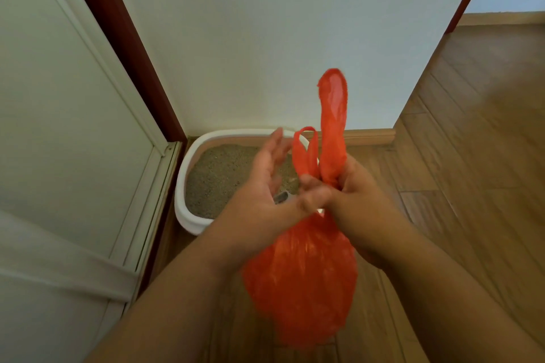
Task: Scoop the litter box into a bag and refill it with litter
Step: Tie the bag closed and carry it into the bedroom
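A red plastic bag (300, 280) hangs bulging in front of me, above the wooden floor. My right hand (354, 188) grips its gathered neck, and the two handle loops stick up above the fist. My left hand (265, 183) is beside it with fingers stretched out; its thumb touches the bag's neck. Behind my hands, a white litter box (184, 186) stands in the corner against the wall, filled with grey-brown litter (218, 177). A small grey object (280, 197), partly hidden by my left hand, lies in the litter.
A white wall (265, 38) rises behind the box, with a dark red door frame (124, 47) and a pale door (59, 112) to the left. Wooden floor (472, 141) extends to the right. A wooden skirting board (368, 137) runs along the wall's foot.
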The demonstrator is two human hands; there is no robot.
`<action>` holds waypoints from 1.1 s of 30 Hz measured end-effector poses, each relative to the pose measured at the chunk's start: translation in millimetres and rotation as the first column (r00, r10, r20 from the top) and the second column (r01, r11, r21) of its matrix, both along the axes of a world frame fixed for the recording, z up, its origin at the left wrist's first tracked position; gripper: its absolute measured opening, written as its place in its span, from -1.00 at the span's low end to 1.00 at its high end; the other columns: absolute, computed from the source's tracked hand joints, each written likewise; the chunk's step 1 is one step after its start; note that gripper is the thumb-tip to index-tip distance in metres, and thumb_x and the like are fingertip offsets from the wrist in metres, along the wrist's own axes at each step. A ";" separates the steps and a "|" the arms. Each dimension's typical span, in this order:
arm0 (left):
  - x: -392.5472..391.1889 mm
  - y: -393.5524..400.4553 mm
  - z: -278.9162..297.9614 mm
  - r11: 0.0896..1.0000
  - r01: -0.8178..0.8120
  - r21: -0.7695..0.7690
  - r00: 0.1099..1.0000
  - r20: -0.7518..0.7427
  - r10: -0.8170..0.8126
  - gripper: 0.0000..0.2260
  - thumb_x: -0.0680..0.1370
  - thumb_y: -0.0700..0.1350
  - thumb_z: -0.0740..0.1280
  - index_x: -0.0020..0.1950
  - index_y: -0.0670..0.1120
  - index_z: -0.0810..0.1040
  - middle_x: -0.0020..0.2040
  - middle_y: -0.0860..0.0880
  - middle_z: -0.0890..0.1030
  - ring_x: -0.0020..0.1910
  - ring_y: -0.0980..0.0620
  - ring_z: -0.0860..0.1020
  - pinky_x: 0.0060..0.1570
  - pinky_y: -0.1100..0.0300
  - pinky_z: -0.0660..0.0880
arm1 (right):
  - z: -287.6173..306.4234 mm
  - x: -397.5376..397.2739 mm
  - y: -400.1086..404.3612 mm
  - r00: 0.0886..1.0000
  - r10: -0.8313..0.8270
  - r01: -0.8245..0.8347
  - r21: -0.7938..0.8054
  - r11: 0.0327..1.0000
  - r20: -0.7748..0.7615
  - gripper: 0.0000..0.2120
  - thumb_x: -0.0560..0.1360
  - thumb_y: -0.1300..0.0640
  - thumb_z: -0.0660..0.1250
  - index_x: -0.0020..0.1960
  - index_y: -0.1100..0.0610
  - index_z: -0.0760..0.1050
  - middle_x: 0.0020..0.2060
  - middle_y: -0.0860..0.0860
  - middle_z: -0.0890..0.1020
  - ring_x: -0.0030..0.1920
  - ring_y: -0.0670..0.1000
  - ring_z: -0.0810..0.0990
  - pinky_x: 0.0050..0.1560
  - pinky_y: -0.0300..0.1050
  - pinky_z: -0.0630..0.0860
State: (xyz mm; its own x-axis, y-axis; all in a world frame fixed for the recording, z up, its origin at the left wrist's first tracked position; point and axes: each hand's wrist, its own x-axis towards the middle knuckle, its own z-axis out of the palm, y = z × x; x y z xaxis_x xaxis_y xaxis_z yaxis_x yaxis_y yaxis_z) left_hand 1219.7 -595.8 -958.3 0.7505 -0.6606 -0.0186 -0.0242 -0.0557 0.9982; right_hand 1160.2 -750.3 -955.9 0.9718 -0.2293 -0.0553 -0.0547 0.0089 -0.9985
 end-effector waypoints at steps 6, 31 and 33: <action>-4.2 -1.8 -17.0 0.949 0.143 0.281 0.987 0.025 -0.156 0.02 0.23 0.03 0.73 0.53 0.31 0.22 0.32 0.15 0.58 0.28 0.18 0.58 0.28 -0.01 0.56 | 10.7 -1.0 8.5 0.999 0.050 -0.053 0.502 0.863 0.019 -0.88 0.66 0.31 0.20 -0.04 0.19 0.43 -0.36 0.09 0.48 -0.32 0.03 0.47 -0.18 0.01 0.47; -21.1 -13.3 -7.6 0.866 -0.213 0.452 0.938 0.343 0.052 -0.90 0.39 -0.03 0.27 -0.11 0.03 0.48 -0.27 -0.01 0.57 -0.30 -0.04 0.54 -0.23 -0.14 0.54 | 12.3 3.7 -1.5 0.996 -0.066 0.025 0.526 0.850 0.059 -0.67 0.68 0.33 0.14 -0.22 0.09 0.40 -0.30 0.04 0.43 -0.36 -0.03 0.38 -0.14 -0.04 0.54; -21.9 -13.5 -6.1 0.874 -0.246 0.418 0.933 0.346 0.097 -0.84 0.40 0.05 0.28 -0.10 0.01 0.53 -0.28 -0.01 0.59 -0.30 -0.02 0.55 -0.22 -0.13 0.54 | 11.3 3.7 -2.7 0.997 -0.068 0.033 0.522 0.852 0.047 -0.73 0.68 0.32 0.16 -0.17 0.10 0.37 -0.29 0.03 0.45 -0.36 -0.03 0.42 -0.12 -0.04 0.57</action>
